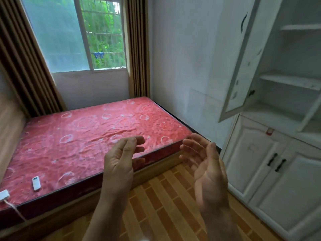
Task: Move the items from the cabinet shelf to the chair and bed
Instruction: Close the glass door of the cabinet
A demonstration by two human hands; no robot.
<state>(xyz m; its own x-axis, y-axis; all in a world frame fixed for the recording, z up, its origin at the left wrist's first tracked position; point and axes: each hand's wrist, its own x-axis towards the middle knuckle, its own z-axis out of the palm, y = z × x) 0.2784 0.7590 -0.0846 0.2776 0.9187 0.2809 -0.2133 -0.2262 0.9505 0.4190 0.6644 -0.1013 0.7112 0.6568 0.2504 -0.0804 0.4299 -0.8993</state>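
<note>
The bed (90, 134) with a red patterned mattress fills the left and middle. A white remote control (36, 183) lies near its front left corner, and a white power strip (3, 194) with a cord sits at the left edge. The white cabinet (271, 164) stands on the right with its upper door (243, 66) swung open. Its open shelves (291, 80) look bare. A small red and white item (269, 131) rests on the cabinet ledge. My left hand (119, 164) and my right hand (206, 167) are raised before me, palms facing each other, fingers apart, holding nothing.
Brown striped wood-pattern floor (166, 202) runs between bed and cabinet. A window (78, 33) with brown curtains (139, 47) is behind the bed. The lower cabinet doors with black handles (276, 163) are closed. No chair is in view.
</note>
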